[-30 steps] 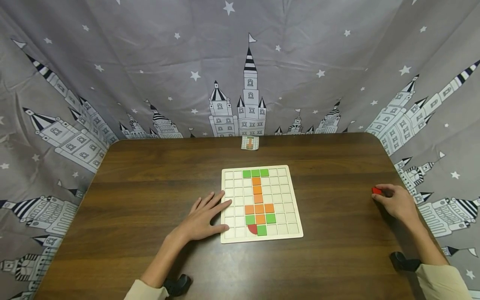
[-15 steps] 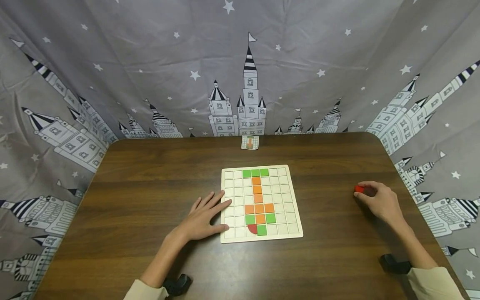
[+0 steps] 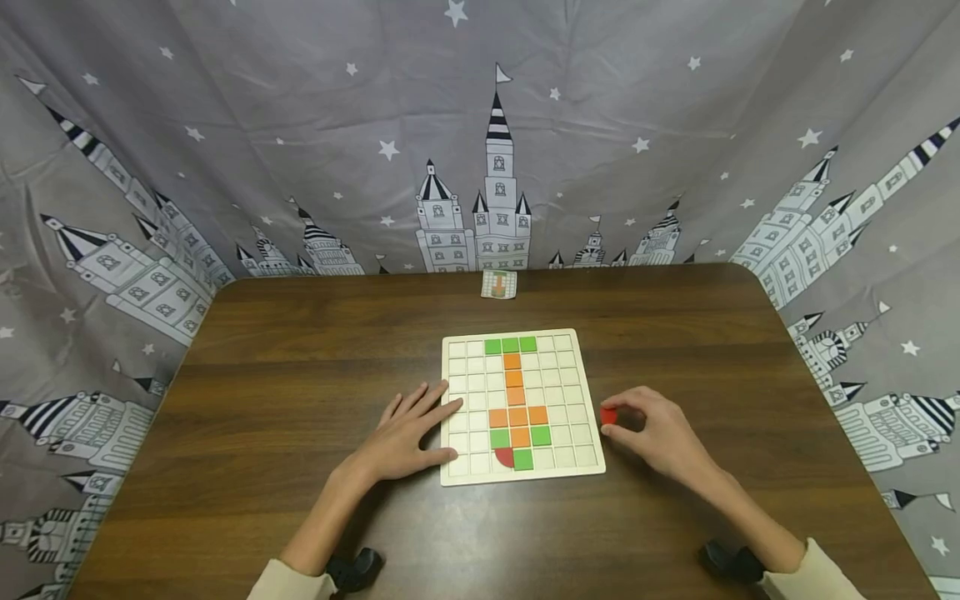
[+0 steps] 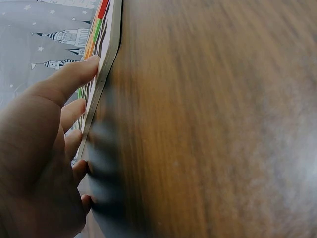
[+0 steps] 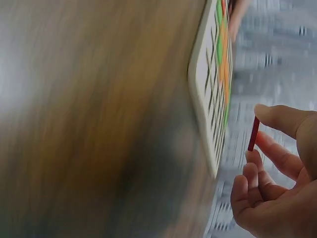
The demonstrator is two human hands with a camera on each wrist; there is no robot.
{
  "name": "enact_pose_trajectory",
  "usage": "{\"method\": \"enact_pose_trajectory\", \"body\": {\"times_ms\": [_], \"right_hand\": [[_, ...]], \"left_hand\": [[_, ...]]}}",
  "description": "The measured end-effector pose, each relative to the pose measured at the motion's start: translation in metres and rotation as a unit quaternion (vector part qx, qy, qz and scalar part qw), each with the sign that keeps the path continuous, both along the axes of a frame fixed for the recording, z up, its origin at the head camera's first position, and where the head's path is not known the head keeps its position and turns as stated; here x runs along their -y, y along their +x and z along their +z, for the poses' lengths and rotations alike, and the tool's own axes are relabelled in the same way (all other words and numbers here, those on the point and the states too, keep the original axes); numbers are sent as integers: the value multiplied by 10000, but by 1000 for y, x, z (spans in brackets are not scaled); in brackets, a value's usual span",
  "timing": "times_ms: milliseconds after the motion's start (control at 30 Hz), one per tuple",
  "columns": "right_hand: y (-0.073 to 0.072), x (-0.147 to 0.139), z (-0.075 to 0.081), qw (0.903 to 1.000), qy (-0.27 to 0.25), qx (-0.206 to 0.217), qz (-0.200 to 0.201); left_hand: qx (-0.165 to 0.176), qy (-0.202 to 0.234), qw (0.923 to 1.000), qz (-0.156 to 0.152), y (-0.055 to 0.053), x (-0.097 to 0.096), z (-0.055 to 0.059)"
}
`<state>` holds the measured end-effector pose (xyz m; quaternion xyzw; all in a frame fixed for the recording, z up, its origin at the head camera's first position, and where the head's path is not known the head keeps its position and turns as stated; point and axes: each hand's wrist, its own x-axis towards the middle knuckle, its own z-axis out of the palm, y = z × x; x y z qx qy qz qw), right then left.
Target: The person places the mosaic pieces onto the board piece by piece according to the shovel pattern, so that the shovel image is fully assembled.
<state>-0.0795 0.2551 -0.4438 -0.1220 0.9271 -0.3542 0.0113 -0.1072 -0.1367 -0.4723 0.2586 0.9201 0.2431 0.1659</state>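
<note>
A cream grid board (image 3: pixel 558 379) lies flat on the table, with green tiles (image 3: pixel 522 460) and orange tiles (image 3: pixel 516 396) in a cross-like column. In its bottom row sits a rounded red tile (image 3: pixel 505 457), left of a green one. My left hand (image 3: pixel 405 437) rests with spread, fairly straight fingers on the board's left edge; the thumb touches the rim in the left wrist view. Just off the board's right edge, my right hand (image 3: pixel 663 433) pinches a red tile (image 3: pixel 607 416) between thumb and fingers. The right wrist view shows this thin tile (image 5: pixel 253 134) edge-on.
A small printed card (image 3: pixel 498 284) with a similar pattern lies at the table's back edge. Behind and beside the brown wooden table (image 3: pixel 337 333) hangs a grey castle-patterned curtain (image 3: pixel 300 108). Each wrist carries a black device (image 3: pixel 356 570).
My right hand has moved left across the table from the far right to beside the board, carrying the red tile. The left hand and the board stay put.
</note>
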Motion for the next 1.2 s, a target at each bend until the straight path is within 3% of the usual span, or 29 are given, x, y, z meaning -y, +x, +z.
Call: {"method": "enact_pose_trajectory", "body": {"times_ms": [300, 500, 733, 1200], "right_hand": [[19, 51, -7, 9967, 1, -3, 814], [19, 67, -13, 9961, -45, -20, 876], [19, 75, -18, 9941, 435, 159, 982], [18, 76, -23, 9917, 524, -233, 1148]], "left_hand": [[-16, -12, 10000, 8, 0, 1, 1], [-14, -56, 10000, -6, 1, 0, 1], [5, -35, 10000, 15, 0, -1, 1], [18, -57, 10000, 34, -1, -2, 2]]}}
